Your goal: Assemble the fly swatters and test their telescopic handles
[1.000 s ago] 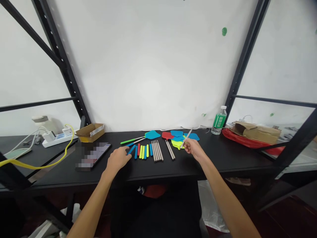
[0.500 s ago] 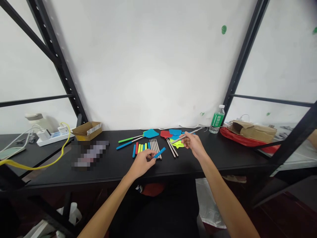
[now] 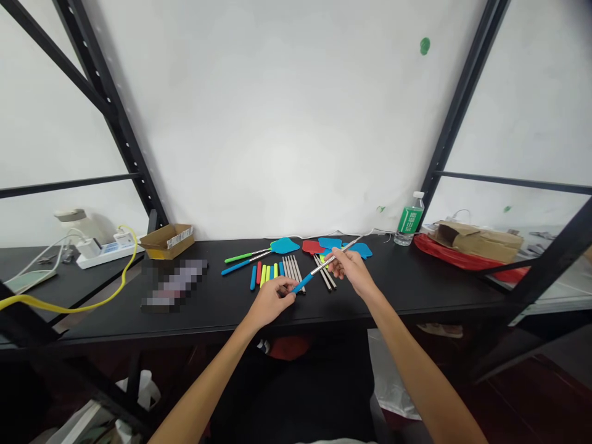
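Observation:
My left hand is shut on a blue foam handle above the black tabletop. My right hand grips a thin steel rod, whose lower end meets that handle. Behind them lie fly swatter heads in cyan, red and blue. Two rods with green and blue handles run left from the cyan head. Loose coloured handles and several steel rods lie side by side under my hands.
A pixelated flat object lies left on the table, near a cardboard box. A green-labelled water bottle stands at the back right. Beyond it, a red bag carries cardboard packaging. Black shelf uprights frame the table.
The blue handle in my left hand now meets the end of the steel rod. My hands have moved closer together, and the rod has swung to point up and right.

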Demonstrator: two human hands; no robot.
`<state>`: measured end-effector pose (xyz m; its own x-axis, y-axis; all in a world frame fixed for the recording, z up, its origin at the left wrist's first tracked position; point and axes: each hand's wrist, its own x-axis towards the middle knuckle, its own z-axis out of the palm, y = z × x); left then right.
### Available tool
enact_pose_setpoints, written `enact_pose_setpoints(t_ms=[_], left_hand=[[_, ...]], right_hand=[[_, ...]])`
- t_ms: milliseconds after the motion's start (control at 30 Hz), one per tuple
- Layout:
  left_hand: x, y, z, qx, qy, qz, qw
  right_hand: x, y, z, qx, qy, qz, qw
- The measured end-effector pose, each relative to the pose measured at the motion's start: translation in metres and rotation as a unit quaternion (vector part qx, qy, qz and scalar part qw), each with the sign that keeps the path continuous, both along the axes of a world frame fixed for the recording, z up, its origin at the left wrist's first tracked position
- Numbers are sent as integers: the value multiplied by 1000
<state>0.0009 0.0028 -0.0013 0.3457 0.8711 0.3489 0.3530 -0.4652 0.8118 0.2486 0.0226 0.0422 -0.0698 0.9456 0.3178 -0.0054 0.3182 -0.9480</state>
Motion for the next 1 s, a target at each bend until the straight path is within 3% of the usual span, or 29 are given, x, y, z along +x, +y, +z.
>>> enact_pose_setpoints(t_ms=[433, 533, 733, 1000], left_hand=[[0, -2, 6, -27, -22, -16, 999], [-1, -4, 10, -38, -31, -14, 999], [-1, -3, 11, -85, -73, 0, 994], [-5, -1, 9, -69, -54, -3, 996]], right_hand=[[-32, -8, -13, 33, -131, 59, 989], [-30, -8, -11, 25, -113, 70, 991], [-17, -3, -6, 21, -10, 10, 1000], [-47, -8, -23, 40, -24, 36, 998]])
